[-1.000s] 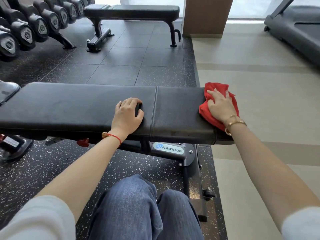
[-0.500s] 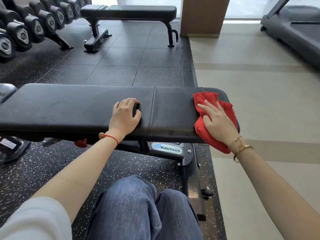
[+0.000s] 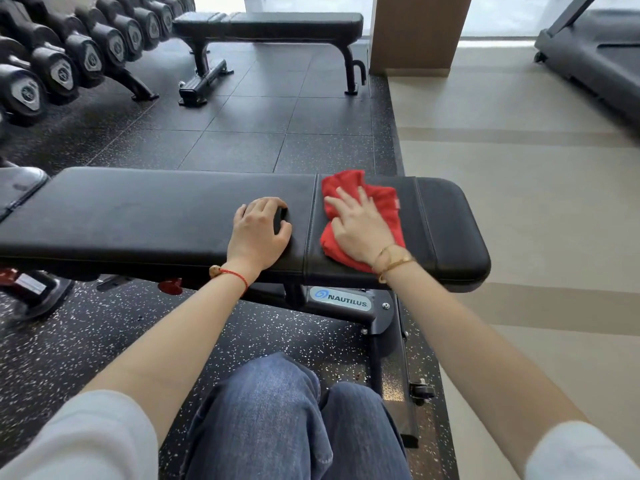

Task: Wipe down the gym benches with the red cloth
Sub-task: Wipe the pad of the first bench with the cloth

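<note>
A black padded gym bench (image 3: 145, 216) runs across the view in front of me. The red cloth (image 3: 381, 199) lies crumpled on the bench's right pad, just right of the seam. My right hand (image 3: 356, 226) presses flat on the cloth with fingers spread and straight. My left hand (image 3: 259, 230) rests on the long pad just left of the seam, fingers curled down onto the padding, holding nothing. A second black bench (image 3: 270, 22) stands farther back.
A rack of black dumbbells (image 3: 69, 53) lines the far left. A wooden pillar (image 3: 415, 32) stands at the back, a treadmill (image 3: 595, 53) at the far right. The bench's metal base (image 3: 381, 327) sits beside my knees. Beige floor lies to the right.
My right hand slid the red cloth leftward along the bench, from its right end to beside the seam. The left hand stayed in place.
</note>
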`<move>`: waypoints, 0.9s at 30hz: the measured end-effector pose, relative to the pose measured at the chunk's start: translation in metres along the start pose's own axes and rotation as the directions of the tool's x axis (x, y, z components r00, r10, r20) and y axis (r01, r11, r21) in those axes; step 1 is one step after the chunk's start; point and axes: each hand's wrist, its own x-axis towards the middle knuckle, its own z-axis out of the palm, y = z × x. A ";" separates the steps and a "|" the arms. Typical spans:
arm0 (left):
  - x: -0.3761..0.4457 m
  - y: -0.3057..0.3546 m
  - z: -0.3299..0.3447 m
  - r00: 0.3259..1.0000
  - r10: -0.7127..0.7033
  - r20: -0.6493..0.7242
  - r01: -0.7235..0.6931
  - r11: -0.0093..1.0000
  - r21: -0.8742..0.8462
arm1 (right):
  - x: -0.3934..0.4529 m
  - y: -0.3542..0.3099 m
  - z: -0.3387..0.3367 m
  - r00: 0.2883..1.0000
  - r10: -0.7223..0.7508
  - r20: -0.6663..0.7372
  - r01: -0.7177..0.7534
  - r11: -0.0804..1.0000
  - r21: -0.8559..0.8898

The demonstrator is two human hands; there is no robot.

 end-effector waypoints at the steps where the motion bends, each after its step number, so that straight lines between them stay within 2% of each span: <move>1: 0.000 0.000 -0.001 1.000 0.000 0.001 0.000 1.000 0.002 | -0.011 -0.008 0.003 0.999 -0.039 -0.015 0.039 0.999 0.002; 5: 0.000 -0.001 -0.002 1.000 0.006 0.002 -0.006 1.000 -0.005 | -0.050 0.003 0.003 0.991 -0.062 -0.118 0.067 0.997 0.041; 9: -0.002 0.001 -0.002 1.000 0.006 0.010 -0.006 1.000 -0.004 | -0.063 0.022 -0.004 0.978 0.082 -0.192 -0.070 0.995 0.067; 12: -0.003 0.006 -0.001 1.000 -0.013 0.006 0.013 1.000 0.014 | -0.057 0.001 0.001 0.966 0.142 -0.215 -0.138 0.990 0.032; 16: -0.002 0.009 -0.002 1.000 -0.022 0.005 0.022 1.000 0.011 | -0.055 -0.036 0.016 0.984 0.030 -0.174 -0.029 1.000 0.008; 20: -0.002 0.004 -0.003 1.000 -0.011 0.014 0.011 1.000 -0.024 | -0.061 -0.021 0.012 0.980 0.003 -0.197 0.009 0.998 0.057; 24: -0.003 0.000 -0.002 1.000 0.005 0.026 -0.004 0.999 -0.033 | -0.081 0.030 -0.003 0.948 0.146 -0.282 -0.133 0.989 0.062; 27: -0.003 0.001 -0.001 1.000 0.001 0.023 0.000 0.999 -0.036 | -0.087 0.070 -0.018 0.919 0.280 -0.279 -0.262 0.960 0.102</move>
